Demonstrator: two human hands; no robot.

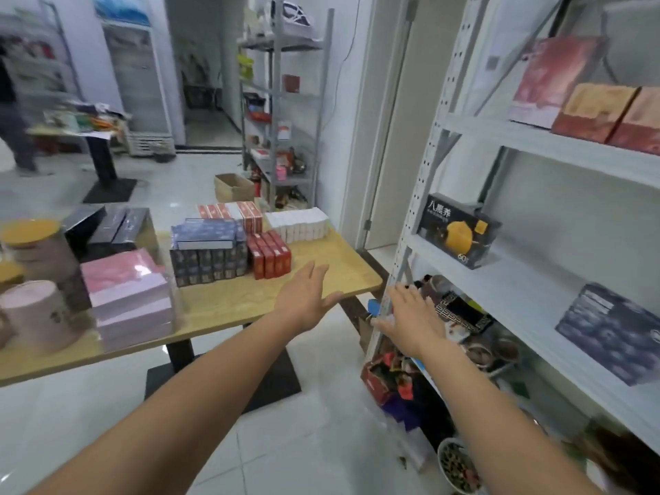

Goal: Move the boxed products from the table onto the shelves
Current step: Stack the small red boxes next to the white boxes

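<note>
Now my left hand (303, 298), fingers spread and empty, hovers over the tabletop's (332, 259) near-right corner, nearest the red boxes (268, 254) just beyond-left.

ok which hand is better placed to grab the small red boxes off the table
Left. The left hand is open over the table, fingers pointing at the small red boxes. The right hand is open by the shelf upright, off the table's side.
</note>
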